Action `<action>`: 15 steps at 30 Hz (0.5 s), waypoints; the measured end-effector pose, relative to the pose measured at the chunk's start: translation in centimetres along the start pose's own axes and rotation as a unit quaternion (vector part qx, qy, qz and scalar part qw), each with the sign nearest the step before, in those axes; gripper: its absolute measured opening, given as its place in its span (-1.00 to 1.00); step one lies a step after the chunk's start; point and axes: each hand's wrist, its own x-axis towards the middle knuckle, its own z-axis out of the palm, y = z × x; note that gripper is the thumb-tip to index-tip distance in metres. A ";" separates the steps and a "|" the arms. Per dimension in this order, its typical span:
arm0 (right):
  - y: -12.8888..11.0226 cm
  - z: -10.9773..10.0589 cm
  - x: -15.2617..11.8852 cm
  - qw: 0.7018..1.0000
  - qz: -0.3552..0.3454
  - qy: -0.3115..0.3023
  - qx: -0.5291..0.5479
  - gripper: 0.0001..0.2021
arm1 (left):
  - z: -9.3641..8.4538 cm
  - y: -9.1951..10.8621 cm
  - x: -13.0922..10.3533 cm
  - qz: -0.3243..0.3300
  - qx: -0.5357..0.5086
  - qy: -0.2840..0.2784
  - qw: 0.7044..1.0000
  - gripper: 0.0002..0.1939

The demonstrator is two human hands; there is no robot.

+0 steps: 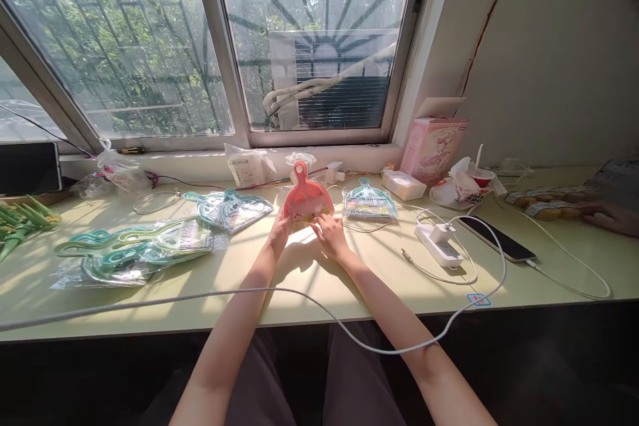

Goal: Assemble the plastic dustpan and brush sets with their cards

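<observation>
A small red plastic dustpan lies on the pale green table in front of me, its handle pointing toward the window. My left hand grips its near left edge. My right hand pinches its near right edge, fingers over a pale yellowish piece at the pan's mouth. A teal dustpan set in a clear bag lies just right of it. Further teal dustpans in bags lie just left of it.
A heap of bagged teal sets fills the left side. A white power strip, a phone and white cables lie at right. A pink box stands by the wall. Another person's hand rests at far right.
</observation>
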 end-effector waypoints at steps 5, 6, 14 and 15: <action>0.0 0.4 0.1 0.997 0.068 -0.012 0.014 -0.63 | 0.2 0.2 -0.1 0.024 -0.007 0.020 0.999 -0.21; 0.0 0.5 0.1 0.996 0.076 -0.007 0.036 -0.63 | 0.3 0.3 -0.2 0.031 -0.014 0.020 0.999 -0.24; 1.6 1.5 0.8 0.873 0.266 0.086 0.399 -0.85 | -0.4 0.2 -0.2 0.010 -0.079 -0.020 0.997 -0.36; 1.7 1.6 0.8 0.856 0.276 0.098 0.426 -0.82 | -0.5 0.2 -0.1 -0.001 -0.077 -0.019 0.997 -0.37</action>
